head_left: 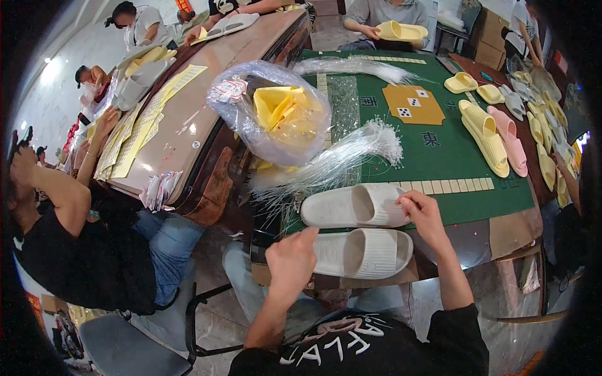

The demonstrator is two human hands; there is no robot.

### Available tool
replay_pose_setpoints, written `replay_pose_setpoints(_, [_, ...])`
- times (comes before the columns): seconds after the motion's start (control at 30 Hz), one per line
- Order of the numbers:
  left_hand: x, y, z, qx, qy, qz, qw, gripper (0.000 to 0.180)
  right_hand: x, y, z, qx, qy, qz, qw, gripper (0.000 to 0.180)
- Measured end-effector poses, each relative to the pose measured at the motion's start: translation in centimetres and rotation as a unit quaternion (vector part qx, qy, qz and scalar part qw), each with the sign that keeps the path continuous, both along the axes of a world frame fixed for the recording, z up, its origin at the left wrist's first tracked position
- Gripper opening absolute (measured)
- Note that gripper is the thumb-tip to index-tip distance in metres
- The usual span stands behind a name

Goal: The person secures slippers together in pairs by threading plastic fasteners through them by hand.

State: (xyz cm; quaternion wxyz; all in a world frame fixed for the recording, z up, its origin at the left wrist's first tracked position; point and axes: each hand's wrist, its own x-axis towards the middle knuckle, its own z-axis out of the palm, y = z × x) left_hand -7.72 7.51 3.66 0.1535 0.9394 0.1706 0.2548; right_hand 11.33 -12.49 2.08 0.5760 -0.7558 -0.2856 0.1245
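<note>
Nearest us, our left hand (291, 257) curls around the heel end of one white slide sandal (364, 252), which lies at the table's near edge with its toe pointing right. Our right hand (425, 212) pinches, fingers narrow, at the toe end of a second white slide sandal (354, 205) lying just beyond the first, on the green mat (439, 156). Whether anything is between those fingers, we cannot tell. A loose sheaf of clear plastic tag ties (338, 160) fans out just behind the pair, beside a clear bag of yellow material (276, 113). Yellow and pink sandals (495, 135) lie well apart to the right.

We judge the near sandal most at risk: it overhangs the worn table edge (514, 229), and a tug from either hand could tip it to the floor. A sweeping wrist could also scatter the ties.
</note>
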Motion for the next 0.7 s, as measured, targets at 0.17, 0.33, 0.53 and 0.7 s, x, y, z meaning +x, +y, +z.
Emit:
replay_pose_setpoints(0.17, [2.2,0.3,-0.2,0.015,0.108,0.01,0.994,0.019,0.7,0.3,-1.6,-0.072,-0.137,-0.092,0.984,0.018])
replay_pose_setpoints(0.33, [7.1,-0.2,-3.6,-0.119,0.018,-0.138,0.983,0.015,0.1,1.1,-1.8,-0.029,-0.025,-0.132,0.99,0.021])
replay_pose_setpoints(0.53, [12.2,-1.4,-5.3,-0.248,0.096,-0.202,0.942,0.013,1.3,-0.7,-4.6,-0.053,0.071,-0.033,0.996,0.039])
replay_pose_setpoints(0.7, [12.8,-1.7,-5.4,-0.256,0.119,-0.219,0.934,0.017,1.4,-0.4,-3.6,-0.047,0.166,0.003,0.985,0.027])
